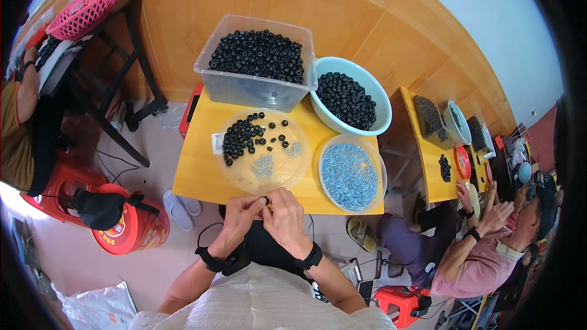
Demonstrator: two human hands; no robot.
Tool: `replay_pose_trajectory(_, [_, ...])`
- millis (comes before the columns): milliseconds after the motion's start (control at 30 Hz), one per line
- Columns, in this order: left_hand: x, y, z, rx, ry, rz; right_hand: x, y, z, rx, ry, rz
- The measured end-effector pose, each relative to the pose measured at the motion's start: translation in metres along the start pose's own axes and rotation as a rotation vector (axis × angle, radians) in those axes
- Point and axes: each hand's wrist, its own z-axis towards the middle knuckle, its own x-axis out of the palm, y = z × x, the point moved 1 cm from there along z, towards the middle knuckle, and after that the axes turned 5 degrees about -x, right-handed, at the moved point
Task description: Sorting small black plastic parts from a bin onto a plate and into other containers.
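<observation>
My left hand (241,217) and my right hand (286,219) meet at the near edge of the yellow table. Their fingertips are pinched together around a small black ring-shaped part (266,201), mostly hidden by the fingers. Just beyond them lies a clear round tray (293,174). On it, several loose black ring-shaped parts (239,136) are spread toward the far left, and two small heaps of tiny bluish metal pieces (263,165) sit nearer me. To the right stands a round tub (383,174) full of the same bluish pieces (348,175). Their exact kind is too small to tell.
At the back of the table (189,178) stand a clear plastic bin (254,89) and a pale blue basin (384,107), both filled with black parts. Co-workers sit left and right; one wears a pink shirt (468,269). A red bucket (131,232) and slippers (177,209) are on the floor.
</observation>
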Motion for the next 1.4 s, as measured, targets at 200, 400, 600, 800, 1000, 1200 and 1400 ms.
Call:
replay_pose_trajectory(200, [0.003,-0.009,-0.006,-0.014,0.049,-0.06,0.004,-0.005,-0.003,-0.014,0.01,0.053])
replay_pose_trajectory(400, [0.0,-0.016,-0.006,-0.066,0.061,-0.024,-0.021,-0.055,0.03,0.113,0.05,0.051])
replay_pose_trajectory(600, [-0.017,-0.011,-0.007,-0.047,0.016,-0.08,-0.102,-0.093,0.125,0.074,-0.577,0.059])
replay_pose_trajectory(800, [-0.025,-0.001,-0.002,-0.086,0.006,-0.129,-0.034,-0.116,0.109,0.083,-0.192,-0.091])
replay_pose_trajectory(1000, [-0.033,0.004,-0.004,-0.073,-0.003,-0.156,0.026,-0.121,0.103,0.108,0.047,-0.167])
replay_pose_trajectory(1200, [-0.035,0.003,-0.006,-0.074,-0.022,-0.171,0.039,-0.121,0.106,-0.023,0.129,-0.281])
replay_pose_trajectory(1400, [-0.035,0.003,-0.003,-0.064,-0.016,-0.198,0.023,-0.089,0.103,-0.02,0.093,-0.05])
